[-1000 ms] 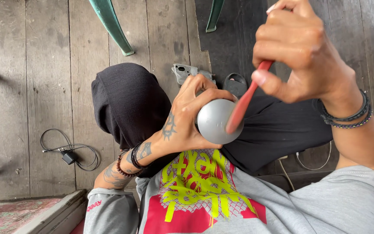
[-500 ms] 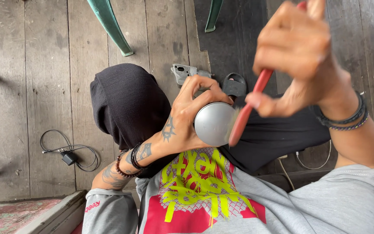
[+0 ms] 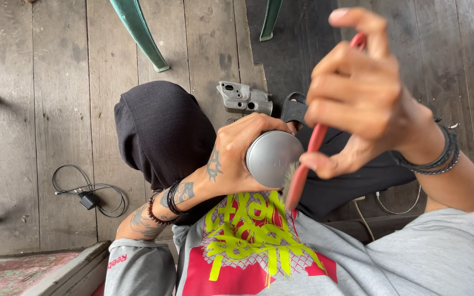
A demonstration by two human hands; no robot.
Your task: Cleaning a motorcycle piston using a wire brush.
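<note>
Left hand (image 3: pixel 231 159) at frame centre, fingers wrapped tight around a round grey metal cylinder (image 3: pixel 272 158) — flat end facing the camera. Right hand (image 3: pixel 357 98), upper right, pinches a red-handled brush (image 3: pixel 308 159) between thumb and curled fingers. The brush's long axis runs diagonally, upper right to lower centre — bristles touching the cylinder's right rim.

No packages, labels, signs, screens — none.
</note>
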